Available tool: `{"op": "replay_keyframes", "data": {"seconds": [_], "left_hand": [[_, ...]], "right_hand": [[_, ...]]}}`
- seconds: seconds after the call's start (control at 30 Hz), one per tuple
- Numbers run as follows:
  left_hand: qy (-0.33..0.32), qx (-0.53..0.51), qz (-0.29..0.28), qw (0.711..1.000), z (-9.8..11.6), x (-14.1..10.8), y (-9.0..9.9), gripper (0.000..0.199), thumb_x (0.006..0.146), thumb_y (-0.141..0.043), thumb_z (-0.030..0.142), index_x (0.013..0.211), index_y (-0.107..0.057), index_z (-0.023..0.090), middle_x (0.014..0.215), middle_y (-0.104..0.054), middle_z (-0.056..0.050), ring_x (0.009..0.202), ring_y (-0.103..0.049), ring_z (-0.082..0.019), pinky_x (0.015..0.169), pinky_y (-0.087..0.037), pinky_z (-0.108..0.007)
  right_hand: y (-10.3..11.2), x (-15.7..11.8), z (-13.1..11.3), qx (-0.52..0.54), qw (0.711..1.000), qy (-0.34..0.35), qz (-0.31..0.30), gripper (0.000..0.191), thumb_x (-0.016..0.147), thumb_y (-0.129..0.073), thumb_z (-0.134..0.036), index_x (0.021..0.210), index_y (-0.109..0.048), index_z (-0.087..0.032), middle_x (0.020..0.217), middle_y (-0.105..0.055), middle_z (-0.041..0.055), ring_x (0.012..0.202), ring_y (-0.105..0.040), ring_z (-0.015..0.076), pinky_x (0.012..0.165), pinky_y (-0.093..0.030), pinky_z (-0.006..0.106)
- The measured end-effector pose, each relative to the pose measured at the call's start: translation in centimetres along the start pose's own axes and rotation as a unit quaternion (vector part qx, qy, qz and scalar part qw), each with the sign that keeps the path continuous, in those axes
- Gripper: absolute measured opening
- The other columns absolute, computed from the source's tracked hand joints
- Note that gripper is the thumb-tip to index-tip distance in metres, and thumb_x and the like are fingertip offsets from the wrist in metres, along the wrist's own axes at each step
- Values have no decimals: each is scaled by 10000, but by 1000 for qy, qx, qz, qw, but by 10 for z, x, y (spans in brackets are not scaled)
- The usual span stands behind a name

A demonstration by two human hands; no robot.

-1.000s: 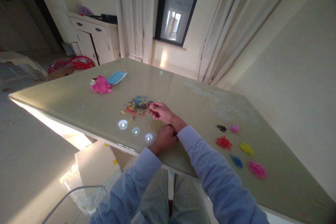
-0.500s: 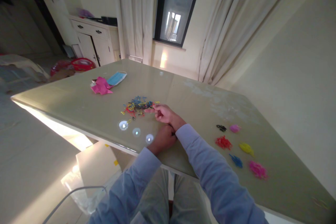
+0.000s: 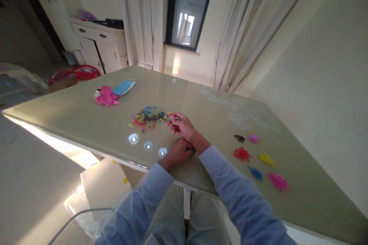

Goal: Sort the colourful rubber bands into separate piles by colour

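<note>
A mixed heap of small coloured rubber bands (image 3: 149,116), blue, yellow, red and black, lies spread on the table (image 3: 201,103). At the heap's right edge is my right hand (image 3: 182,125), its thumb and index finger drawn together. A reddish bit shows near those fingertips, too small to make out. My left hand (image 3: 178,152) rests curled on the table close to the front edge, beneath my right wrist. Its fingers are folded, and a small dark spot shows by them; whatever they may hold is hidden.
Separate little piles lie to the right: black (image 3: 239,138), light pink (image 3: 254,138), red (image 3: 242,154), yellow (image 3: 267,160), blue (image 3: 255,173) and bright pink (image 3: 278,182). Behind the heap are a pink crumpled piece (image 3: 107,96) and a blue face mask (image 3: 124,87).
My right hand has drawn back slightly from the heap, its fingers less stretched over the bands. My left hand stays on the table. The whole view has shifted a little.
</note>
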State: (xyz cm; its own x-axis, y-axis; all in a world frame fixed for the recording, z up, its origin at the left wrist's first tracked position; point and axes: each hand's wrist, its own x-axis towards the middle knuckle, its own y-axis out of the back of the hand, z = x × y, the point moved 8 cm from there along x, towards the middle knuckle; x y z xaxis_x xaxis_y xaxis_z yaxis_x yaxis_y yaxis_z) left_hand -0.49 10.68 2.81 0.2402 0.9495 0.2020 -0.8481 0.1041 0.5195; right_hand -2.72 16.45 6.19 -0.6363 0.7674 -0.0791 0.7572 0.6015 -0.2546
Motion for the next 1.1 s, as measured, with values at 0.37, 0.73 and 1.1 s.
{"op": "replay_keyframes", "data": {"seconds": [0.37, 0.73, 1.1], "left_hand": [[-19, 16, 45, 999, 7, -3, 16, 315, 867, -495, 367, 868, -745, 175, 818, -729, -52, 769, -645, -184, 740, -482, -290], [38, 81, 65, 994, -4, -7, 23, 431, 826, -496, 511, 988, -746, 200, 995, -757, -63, 905, -690, -222, 838, -531, -325], [70, 98, 50, 991, -14, -8, 22, 477, 816, -489, 568, 1027, -739, 220, 1047, -746, -55, 969, -676, -233, 882, -511, -338]], "right_hand": [[62, -139, -33, 94, 982, 138, 94, 344, 780, -753, -446, 885, -518, -216, 701, -666, -32, 451, -503, 70, 435, -347, 197], [128, -264, -35, 114, 947, 179, 239, 247, 864, -668, -361, 807, -472, -221, 505, -451, -116, 322, -254, 24, 380, -209, 188], [258, -307, -47, -127, 911, 20, 393, 341, 706, -700, -460, 854, -547, -193, 440, -461, -111, 307, -274, 33, 322, -147, 170]]}}
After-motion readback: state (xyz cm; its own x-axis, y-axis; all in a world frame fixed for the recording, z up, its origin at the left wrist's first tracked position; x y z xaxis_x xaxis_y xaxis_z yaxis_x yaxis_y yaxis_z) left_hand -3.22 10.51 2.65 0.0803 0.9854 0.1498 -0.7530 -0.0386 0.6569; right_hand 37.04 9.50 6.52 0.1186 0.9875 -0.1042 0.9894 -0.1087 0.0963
